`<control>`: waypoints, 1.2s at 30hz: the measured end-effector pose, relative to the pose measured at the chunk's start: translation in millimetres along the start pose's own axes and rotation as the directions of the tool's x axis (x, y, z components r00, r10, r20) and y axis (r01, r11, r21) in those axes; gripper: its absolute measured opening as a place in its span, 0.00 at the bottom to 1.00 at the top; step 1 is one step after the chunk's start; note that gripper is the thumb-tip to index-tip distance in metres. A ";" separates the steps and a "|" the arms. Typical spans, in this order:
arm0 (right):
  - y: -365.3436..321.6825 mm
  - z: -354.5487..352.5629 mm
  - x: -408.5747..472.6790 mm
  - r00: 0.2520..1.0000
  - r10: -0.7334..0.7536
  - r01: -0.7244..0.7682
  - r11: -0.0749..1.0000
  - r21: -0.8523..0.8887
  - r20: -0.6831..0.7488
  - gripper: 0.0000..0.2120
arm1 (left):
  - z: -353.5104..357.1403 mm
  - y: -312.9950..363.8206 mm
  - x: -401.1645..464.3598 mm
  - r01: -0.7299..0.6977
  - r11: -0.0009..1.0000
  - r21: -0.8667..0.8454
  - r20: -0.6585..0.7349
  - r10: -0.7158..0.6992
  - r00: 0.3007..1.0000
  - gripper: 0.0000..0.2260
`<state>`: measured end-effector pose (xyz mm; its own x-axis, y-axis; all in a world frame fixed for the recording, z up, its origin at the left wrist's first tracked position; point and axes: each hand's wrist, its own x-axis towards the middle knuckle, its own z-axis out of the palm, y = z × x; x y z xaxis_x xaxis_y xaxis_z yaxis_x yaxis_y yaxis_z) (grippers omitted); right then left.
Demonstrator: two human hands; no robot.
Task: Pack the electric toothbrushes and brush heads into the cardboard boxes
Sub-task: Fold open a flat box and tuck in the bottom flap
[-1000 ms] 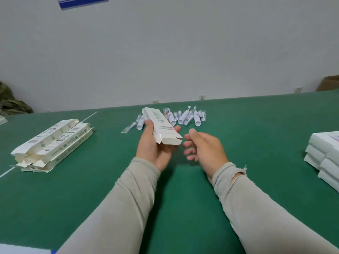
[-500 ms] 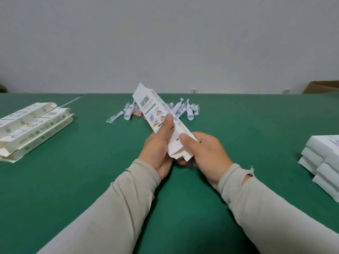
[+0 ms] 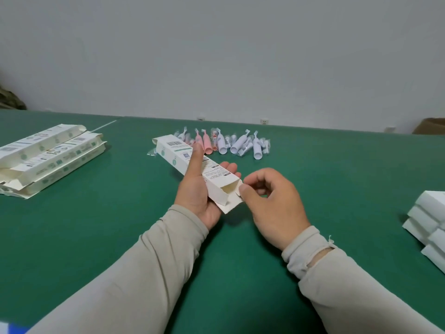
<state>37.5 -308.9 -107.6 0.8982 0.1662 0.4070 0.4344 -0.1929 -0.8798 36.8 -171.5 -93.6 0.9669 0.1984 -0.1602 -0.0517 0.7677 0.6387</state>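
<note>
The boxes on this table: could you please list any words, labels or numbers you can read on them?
None can be read.
Held box: barcode and lines of small print, too blurred.
Flat boxes on the left: printed labels, too small.
White boxes on the right: no print visible.

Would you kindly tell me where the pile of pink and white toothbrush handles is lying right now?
In the head view, the pile of pink and white toothbrush handles lies on the green table at centre, just beyond the white printed carton.
</note>
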 end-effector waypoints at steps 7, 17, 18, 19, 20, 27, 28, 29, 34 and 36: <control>2.0 1.2 -2.3 0.999 -0.027 0.026 0.999 0.023 0.044 0.08 | 1.9 1.0 -5.4 0.016 1.000 -0.007 -0.018 -0.016 1.000 0.29; -3.2 2.4 -7.8 0.989 -0.080 0.075 0.996 0.044 0.124 0.14 | 7.4 -1.8 -7.9 -0.017 0.998 -0.057 -0.049 0.015 0.999 0.41; -3.7 1.6 -8.0 0.989 -0.075 0.069 0.996 0.050 0.129 0.14 | 7.0 -1.9 -7.7 -0.018 0.998 -0.060 -0.050 0.015 0.999 0.41; -3.6 1.5 -8.2 0.989 -0.073 0.069 0.997 0.039 0.127 0.14 | 7.2 -2.1 -7.5 -0.017 0.998 -0.065 -0.049 0.014 0.999 0.40; -3.4 1.8 -8.4 0.990 -0.073 0.072 0.997 0.014 0.118 0.14 | 6.8 -2.5 -7.3 -0.013 0.997 -0.077 -0.043 0.010 0.999 0.39; 0.4 4.0 -6.1 0.998 -0.066 0.065 0.997 0.028 0.016 0.09 | 5.9 -12.7 -4.2 0.009 1.000 -0.025 0.141 -0.005 0.990 0.23; 0.2 4.0 -6.0 0.998 -0.067 0.066 0.997 0.047 0.010 0.09 | 6.0 -15.8 -3.7 -0.002 1.000 -0.030 0.174 0.007 0.985 0.10; 0.6 4.3 -5.9 0.998 -0.066 0.066 0.996 0.056 0.003 0.09 | 9.1 -16.7 -7.5 -0.018 0.999 -0.041 0.193 0.026 0.981 0.04; 0.8 5.8 -6.2 0.999 -0.048 0.048 0.998 0.030 -0.005 0.08 | 11.9 -18.4 -10.0 -0.041 0.999 -0.026 0.166 0.045 0.985 0.09; 0.4 5.9 -6.2 0.999 -0.042 0.042 0.999 0.004 -0.016 0.09 | 12.8 -19.9 -11.6 -0.042 0.999 -0.001 0.158 0.041 0.987 0.09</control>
<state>31.6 -304.3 -111.9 0.8801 0.1585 0.4476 0.4716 -0.1817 -0.8629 29.8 -196.9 -94.8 0.9913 0.1311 -0.0125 -0.0923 0.7592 0.6443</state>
